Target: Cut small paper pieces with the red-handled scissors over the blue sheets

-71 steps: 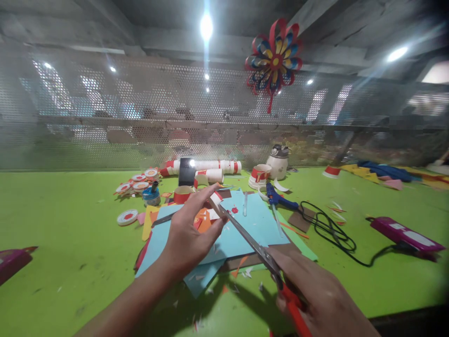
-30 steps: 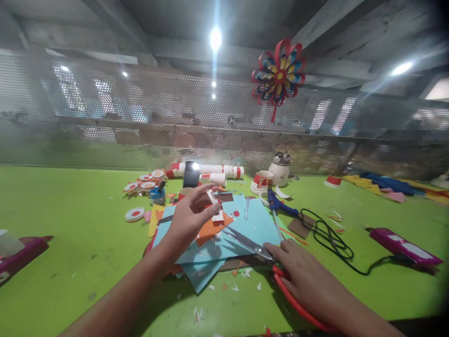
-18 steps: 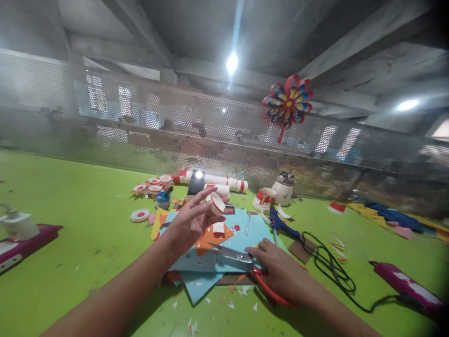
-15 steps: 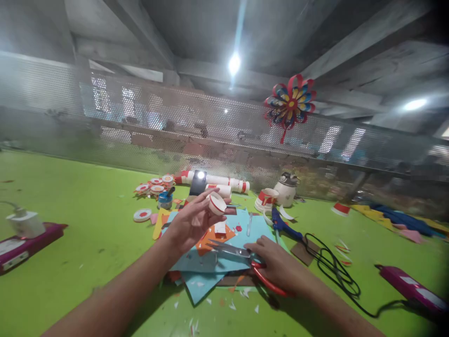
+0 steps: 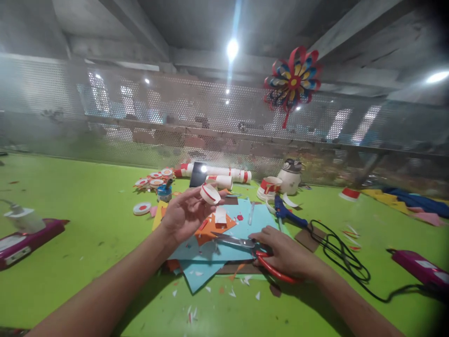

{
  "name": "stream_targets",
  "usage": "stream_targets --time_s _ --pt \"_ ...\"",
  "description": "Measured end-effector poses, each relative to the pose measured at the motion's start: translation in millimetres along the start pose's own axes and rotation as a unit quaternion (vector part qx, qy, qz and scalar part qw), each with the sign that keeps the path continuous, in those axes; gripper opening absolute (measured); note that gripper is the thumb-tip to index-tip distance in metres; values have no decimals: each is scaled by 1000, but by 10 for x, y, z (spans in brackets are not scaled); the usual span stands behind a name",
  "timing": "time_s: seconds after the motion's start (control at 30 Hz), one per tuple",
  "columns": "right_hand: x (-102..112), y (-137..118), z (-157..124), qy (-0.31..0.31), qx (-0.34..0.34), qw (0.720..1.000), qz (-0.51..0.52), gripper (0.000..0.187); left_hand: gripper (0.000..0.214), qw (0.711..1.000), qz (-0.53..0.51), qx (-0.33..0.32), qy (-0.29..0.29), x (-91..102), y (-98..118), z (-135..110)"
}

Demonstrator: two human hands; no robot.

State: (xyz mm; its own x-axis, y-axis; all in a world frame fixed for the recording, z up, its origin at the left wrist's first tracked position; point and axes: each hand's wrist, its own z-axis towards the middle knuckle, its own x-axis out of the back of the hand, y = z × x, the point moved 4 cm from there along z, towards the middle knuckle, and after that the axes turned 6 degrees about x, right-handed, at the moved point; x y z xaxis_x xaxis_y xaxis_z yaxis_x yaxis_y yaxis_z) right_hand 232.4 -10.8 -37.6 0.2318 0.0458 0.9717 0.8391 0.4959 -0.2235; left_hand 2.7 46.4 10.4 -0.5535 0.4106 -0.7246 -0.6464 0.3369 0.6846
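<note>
My left hand (image 5: 185, 213) is turned palm up, its fingers holding a small white paper cup piece with a red band (image 5: 210, 194) above the work area. In my right hand (image 5: 282, 250) are scissors (image 5: 235, 241) with red handles; the blades point left over the paper and look slightly parted. Beneath both hands lie light blue paper sheets (image 5: 224, 254) and an orange paper piece (image 5: 210, 232). On the orange piece rests a small white and red paper scrap (image 5: 220, 216).
A blue glue gun (image 5: 289, 215) with a coiled black cable (image 5: 342, 255) lies to the right. Behind are cut paper cups (image 5: 269, 188), a white jar (image 5: 289, 178), white paper tubes (image 5: 224, 173) and a blue glue pot (image 5: 164, 192). Power strips (image 5: 31, 241) flank both sides.
The view has shifted a little. My left hand has tilted the cup piece slightly, still holding it. My right hand keeps the scissors in nearly the same place.
</note>
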Motion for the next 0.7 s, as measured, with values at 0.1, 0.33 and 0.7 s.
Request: stream_targets --time_s 0.1,0.33,0.7 --pt "4 8 -22 8 -2 1000 -5 38 40 1000 24 -1 11 -2 -24 5" --pt "35 30 -68 24 -3 999 -24 37 28 997 68 20 -5 34 -125 64" --pt "110 121 -96 24 37 999 -30 32 16 995 53 34 71 206 -101 143"
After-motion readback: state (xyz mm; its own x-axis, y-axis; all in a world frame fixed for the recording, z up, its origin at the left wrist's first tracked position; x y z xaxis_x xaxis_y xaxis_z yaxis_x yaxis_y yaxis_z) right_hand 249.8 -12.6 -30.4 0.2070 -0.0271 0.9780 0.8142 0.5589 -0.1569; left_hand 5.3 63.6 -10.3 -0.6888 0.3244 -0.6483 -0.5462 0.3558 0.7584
